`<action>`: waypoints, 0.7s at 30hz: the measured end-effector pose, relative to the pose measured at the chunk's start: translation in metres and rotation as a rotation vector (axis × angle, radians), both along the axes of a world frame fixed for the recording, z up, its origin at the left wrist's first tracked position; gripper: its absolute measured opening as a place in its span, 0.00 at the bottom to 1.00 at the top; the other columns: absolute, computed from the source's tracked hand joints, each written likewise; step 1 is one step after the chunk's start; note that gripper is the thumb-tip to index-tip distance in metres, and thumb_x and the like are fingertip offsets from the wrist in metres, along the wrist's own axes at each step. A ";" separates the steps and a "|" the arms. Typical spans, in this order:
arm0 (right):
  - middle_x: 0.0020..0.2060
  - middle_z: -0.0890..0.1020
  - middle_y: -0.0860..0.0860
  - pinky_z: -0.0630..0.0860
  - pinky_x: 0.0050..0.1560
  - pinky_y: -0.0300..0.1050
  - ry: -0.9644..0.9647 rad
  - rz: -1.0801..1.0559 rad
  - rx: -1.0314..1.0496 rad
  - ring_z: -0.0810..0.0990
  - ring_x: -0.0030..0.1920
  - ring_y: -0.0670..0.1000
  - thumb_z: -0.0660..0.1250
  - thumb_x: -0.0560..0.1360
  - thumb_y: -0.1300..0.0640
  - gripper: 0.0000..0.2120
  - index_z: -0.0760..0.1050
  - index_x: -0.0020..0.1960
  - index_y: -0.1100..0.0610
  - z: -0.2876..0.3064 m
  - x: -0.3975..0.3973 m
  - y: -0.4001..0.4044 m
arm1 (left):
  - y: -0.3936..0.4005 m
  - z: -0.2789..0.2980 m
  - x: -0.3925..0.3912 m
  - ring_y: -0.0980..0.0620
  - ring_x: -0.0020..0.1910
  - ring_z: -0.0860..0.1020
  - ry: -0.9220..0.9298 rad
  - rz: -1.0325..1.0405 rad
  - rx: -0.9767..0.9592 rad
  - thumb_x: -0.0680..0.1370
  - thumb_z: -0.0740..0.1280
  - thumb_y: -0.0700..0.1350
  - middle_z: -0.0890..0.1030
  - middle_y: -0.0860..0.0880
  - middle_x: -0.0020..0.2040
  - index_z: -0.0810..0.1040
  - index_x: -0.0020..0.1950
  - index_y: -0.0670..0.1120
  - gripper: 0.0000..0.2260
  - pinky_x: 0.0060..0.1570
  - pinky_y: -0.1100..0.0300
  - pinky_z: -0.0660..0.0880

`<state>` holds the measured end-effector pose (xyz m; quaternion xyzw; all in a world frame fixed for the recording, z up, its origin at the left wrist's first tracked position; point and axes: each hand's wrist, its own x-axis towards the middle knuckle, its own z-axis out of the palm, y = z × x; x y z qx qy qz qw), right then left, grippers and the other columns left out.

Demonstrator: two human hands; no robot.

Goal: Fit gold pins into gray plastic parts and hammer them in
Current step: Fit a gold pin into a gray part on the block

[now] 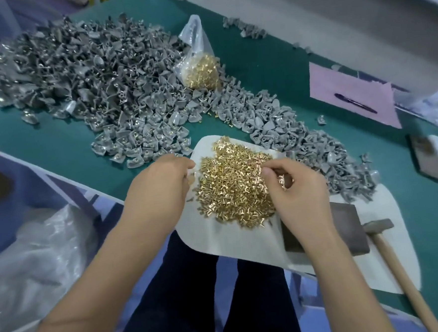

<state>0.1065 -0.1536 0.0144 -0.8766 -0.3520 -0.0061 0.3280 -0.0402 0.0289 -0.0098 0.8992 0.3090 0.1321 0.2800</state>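
Head view, left to right: a large heap of gray plastic parts (pixel 82 79) covers the green counter (pixel 42 142). Left hand (pixel 159 180), grip curled, contents hidden, edges the gold pins (pixel 234 183) on white cloth (pixel 244 244). Right hand (pixel 294 186) pinches pins; hammer (pixel 395 259) lies untouched. Most work seemingly remains.

gold pins (pixel 236 188): loose heap on white cloth | gray plastic parts (pixel 97 78): piles behind, on table

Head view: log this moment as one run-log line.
stage: picking pins | right hand: pinching in gold pins on white cloth | left hand: at pile edge, grip unclear | hammer: idle
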 end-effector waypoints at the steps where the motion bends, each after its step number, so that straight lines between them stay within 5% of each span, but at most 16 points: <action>1: 0.45 0.82 0.33 0.71 0.52 0.24 0.005 0.003 0.013 0.79 0.49 0.34 0.70 0.79 0.56 0.08 0.84 0.55 0.47 0.000 0.000 0.000 | -0.001 0.001 0.004 0.45 0.52 0.79 0.018 0.008 0.022 0.82 0.64 0.41 0.79 0.49 0.58 0.80 0.64 0.51 0.13 0.49 0.51 0.76; 6: 0.46 0.81 0.33 0.78 0.59 0.44 0.024 0.054 0.055 0.80 0.51 0.37 0.70 0.79 0.55 0.08 0.83 0.55 0.46 -0.003 0.002 -0.001 | -0.001 0.007 0.011 0.50 0.48 0.78 0.076 0.017 0.171 0.82 0.66 0.50 0.78 0.55 0.50 0.83 0.53 0.57 0.07 0.38 0.58 0.64; 10: 0.47 0.83 0.35 0.79 0.57 0.45 0.087 0.094 0.162 0.81 0.51 0.39 0.69 0.79 0.54 0.08 0.82 0.55 0.45 0.000 0.001 -0.004 | -0.006 0.008 0.016 0.53 0.52 0.76 0.105 -0.013 0.225 0.82 0.62 0.54 0.76 0.58 0.50 0.80 0.51 0.56 0.07 0.39 0.57 0.65; 13: 0.48 0.85 0.40 0.76 0.55 0.38 0.105 0.211 0.294 0.82 0.53 0.44 0.72 0.78 0.56 0.07 0.84 0.55 0.50 0.004 -0.005 -0.013 | -0.026 0.015 0.022 0.60 0.45 0.77 -0.179 -0.115 -0.069 0.80 0.62 0.59 0.80 0.61 0.46 0.80 0.49 0.59 0.08 0.42 0.57 0.72; 15: 0.48 0.85 0.41 0.75 0.54 0.35 0.178 0.237 0.359 0.82 0.53 0.47 0.74 0.77 0.58 0.08 0.85 0.55 0.51 0.005 -0.009 -0.024 | -0.044 0.025 0.029 0.63 0.35 0.74 -0.323 -0.231 -0.367 0.80 0.64 0.59 0.80 0.62 0.39 0.80 0.46 0.60 0.08 0.35 0.66 0.69; 17: 0.48 0.85 0.42 0.76 0.52 0.37 0.224 0.182 0.417 0.83 0.53 0.48 0.76 0.76 0.58 0.08 0.85 0.54 0.49 0.005 -0.009 -0.038 | -0.061 0.033 0.039 0.62 0.31 0.71 -0.346 -0.311 -0.526 0.79 0.65 0.59 0.78 0.60 0.33 0.83 0.45 0.57 0.10 0.31 0.68 0.66; 21: 0.45 0.85 0.41 0.77 0.51 0.42 0.152 0.082 0.506 0.84 0.50 0.50 0.76 0.75 0.59 0.09 0.84 0.51 0.46 0.006 -0.003 -0.071 | -0.091 0.041 0.062 0.58 0.37 0.78 -0.331 -0.339 -0.730 0.78 0.69 0.55 0.85 0.50 0.38 0.86 0.45 0.52 0.10 0.42 0.61 0.72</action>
